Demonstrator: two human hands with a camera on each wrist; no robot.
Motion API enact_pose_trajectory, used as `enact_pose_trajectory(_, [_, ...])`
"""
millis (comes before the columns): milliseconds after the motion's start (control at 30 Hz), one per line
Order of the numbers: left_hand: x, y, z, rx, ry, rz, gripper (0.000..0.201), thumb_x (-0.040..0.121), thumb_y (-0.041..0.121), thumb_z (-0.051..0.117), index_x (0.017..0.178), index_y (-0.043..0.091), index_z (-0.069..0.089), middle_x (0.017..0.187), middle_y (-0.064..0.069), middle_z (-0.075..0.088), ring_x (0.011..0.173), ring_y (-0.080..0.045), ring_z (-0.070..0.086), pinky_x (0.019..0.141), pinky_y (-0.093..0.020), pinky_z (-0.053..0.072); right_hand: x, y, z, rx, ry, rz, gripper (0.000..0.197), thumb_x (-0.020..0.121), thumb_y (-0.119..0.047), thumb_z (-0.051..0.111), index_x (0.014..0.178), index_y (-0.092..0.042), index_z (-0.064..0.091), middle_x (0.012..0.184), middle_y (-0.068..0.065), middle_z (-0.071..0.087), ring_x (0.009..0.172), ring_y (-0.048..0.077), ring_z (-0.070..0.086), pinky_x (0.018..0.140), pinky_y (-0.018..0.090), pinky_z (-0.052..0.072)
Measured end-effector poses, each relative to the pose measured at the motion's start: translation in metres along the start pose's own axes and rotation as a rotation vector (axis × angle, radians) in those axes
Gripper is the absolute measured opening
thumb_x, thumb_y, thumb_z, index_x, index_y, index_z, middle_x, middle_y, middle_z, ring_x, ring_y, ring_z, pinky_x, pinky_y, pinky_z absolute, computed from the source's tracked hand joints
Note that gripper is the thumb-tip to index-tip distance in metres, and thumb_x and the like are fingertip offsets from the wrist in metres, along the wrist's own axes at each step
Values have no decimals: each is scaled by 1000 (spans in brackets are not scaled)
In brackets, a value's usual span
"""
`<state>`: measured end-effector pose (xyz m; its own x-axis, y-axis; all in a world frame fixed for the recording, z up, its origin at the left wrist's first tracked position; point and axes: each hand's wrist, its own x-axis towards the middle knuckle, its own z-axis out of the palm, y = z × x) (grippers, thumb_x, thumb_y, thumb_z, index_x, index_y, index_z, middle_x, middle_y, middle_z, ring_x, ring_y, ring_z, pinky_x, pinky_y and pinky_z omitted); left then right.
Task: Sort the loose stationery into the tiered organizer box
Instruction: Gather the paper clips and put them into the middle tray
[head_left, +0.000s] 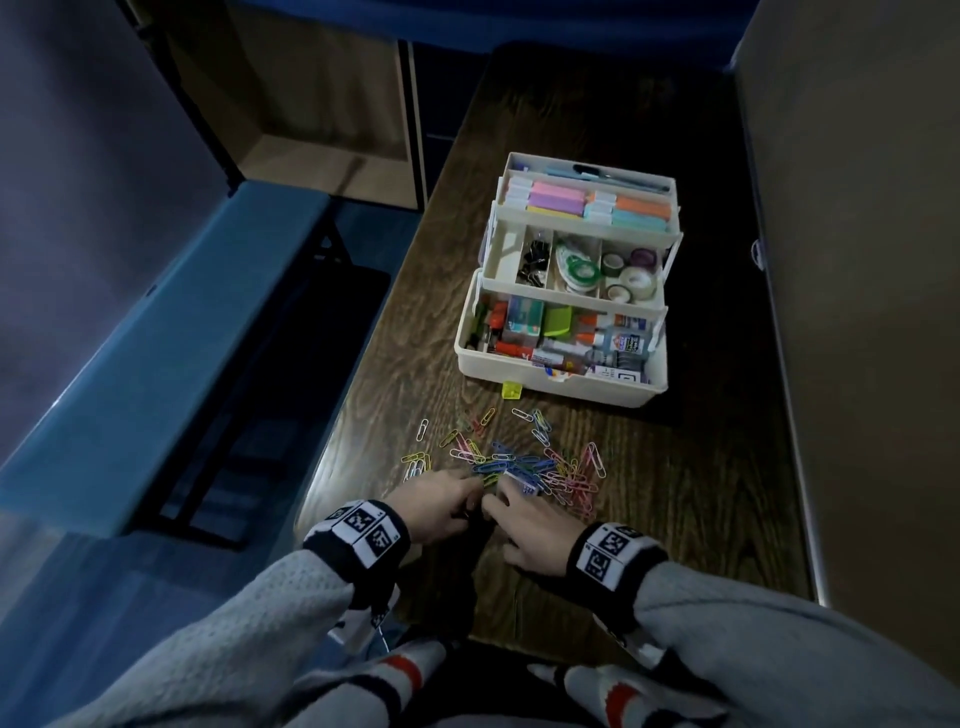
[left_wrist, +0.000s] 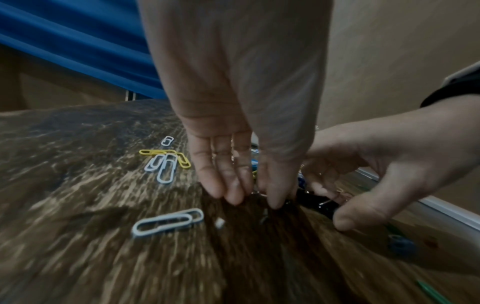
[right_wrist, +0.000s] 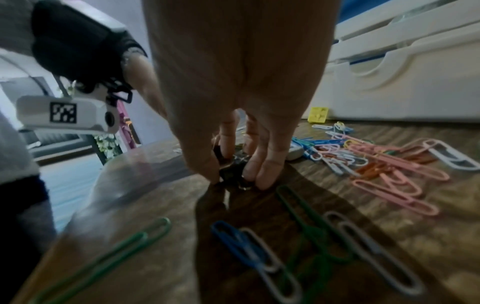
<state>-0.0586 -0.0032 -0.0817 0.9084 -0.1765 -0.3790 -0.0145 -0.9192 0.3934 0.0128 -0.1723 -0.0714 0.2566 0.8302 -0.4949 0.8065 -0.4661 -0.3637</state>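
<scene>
Coloured paper clips (head_left: 545, 467) lie scattered on the dark wooden table (head_left: 717, 499) in front of the white tiered organizer box (head_left: 561, 383), which stands open with its trays stepped back. Both hands meet at the near edge of the pile. My right hand (right_wrist: 233, 179) pinches a small bunch of black binder clips (right_wrist: 231, 166) against the table, thumb on one side and fingers on the other. My left hand (left_wrist: 255, 197) points down beside it with fairly straight fingers, its tips touching the wood, and nothing shows between them. In the head view the left hand (head_left: 470, 501) and right hand (head_left: 493, 508) nearly touch.
A small clear box (head_left: 519, 480) lies in the pile just beyond my fingers. A yellow tab (head_left: 511, 390) sits at the organizer's front. Loose clips lie left of my left hand (left_wrist: 166, 223). A blue bench runs along the table's left edge, and a wall stands close on the right.
</scene>
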Motion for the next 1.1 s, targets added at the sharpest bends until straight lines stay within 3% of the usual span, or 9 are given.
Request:
enact_pose_trajectory(200, [13, -16, -21, -107, 97, -20, 29, 84, 32, 63, 107, 17, 57, 105, 1, 55, 91, -15, 58, 77, -27, 49, -2, 19, -1, 59, 23, 8, 18, 84, -23, 52, 94, -16, 39, 111, 5, 29, 80, 32, 53, 64, 40, 40])
enact_pose_trajectory(333, [34, -25, -63, -232, 278, -22, 18, 83, 37, 67, 93, 25, 57, 90, 13, 53, 76, -4, 53, 63, -8, 36, -2, 34, 0, 269, 39, 50, 21, 81, -35, 54, 94, -23, 42, 105, -5, 28, 83, 22, 51, 71, 41, 48])
enact_pose_trajectory(433, [63, -24, -104, -330, 447, -47, 16, 82, 36, 68, 84, 31, 54, 78, 16, 56, 68, 3, 53, 57, -11, 38, -3, 41, -8, 481, 109, 89, 21, 76, -44, 54, 92, -32, 45, 102, -13, 31, 73, 8, 50, 66, 28, 44])
enact_pose_trajectory(500, [86, -22, -131, -388, 559, -103, 18, 81, 38, 69, 81, 28, 54, 78, 12, 61, 68, -3, 56, 58, -20, 43, -3, 44, -23, 638, 177, 113, 17, 75, -43, 56, 89, -37, 48, 101, -16, 34, 68, 6, 51, 64, 22, 41])
enact_pose_trajectory(633, [135, -20, -172, -380, 721, -222, 20, 80, 35, 66, 82, 17, 58, 83, 2, 64, 75, -16, 59, 65, -30, 47, -1, 56, -72, 920, 425, 173, 17, 79, -19, 65, 90, -29, 57, 105, -1, 46, 63, 8, 60, 62, 23, 46])
enact_pose_trajectory(733, [165, -22, -188, -332, 701, -258, 21, 83, 31, 65, 88, 12, 59, 91, -5, 65, 84, -24, 61, 72, -37, 50, 5, 70, -122, 1143, 585, 153, 16, 85, -5, 63, 97, -12, 57, 99, 18, 55, 63, 19, 63, 64, 31, 52])
enact_pose_trajectory(833, [184, -28, -191, -246, 636, -275, 27, 82, 32, 67, 93, 9, 59, 98, -10, 64, 89, -28, 61, 73, -37, 49, 24, 86, -172, 1293, 710, 149, 14, 86, -1, 61, 95, -12, 59, 80, 7, 61, 60, 19, 62, 62, 30, 54])
enact_pose_trajectory(1000, [190, -39, -191, -218, 601, -247, 30, 75, 33, 73, 94, 11, 66, 97, -9, 63, 90, -26, 60, 76, -36, 50, 75, 105, -224, 1409, 813, 152, 12, 86, 0, 59, 94, -8, 62, 87, 11, 59, 61, 20, 61, 63, 32, 55])
enact_pose_trajectory(1100, [187, -46, -190, -195, 595, -234, 31, 75, 34, 71, 103, 21, 66, 100, -5, 64, 97, -25, 57, 85, -41, 48, 103, 110, -235, 1414, 822, 185, 11, 86, 2, 59, 95, -3, 60, 85, 14, 59, 62, 21, 60, 63, 32, 55])
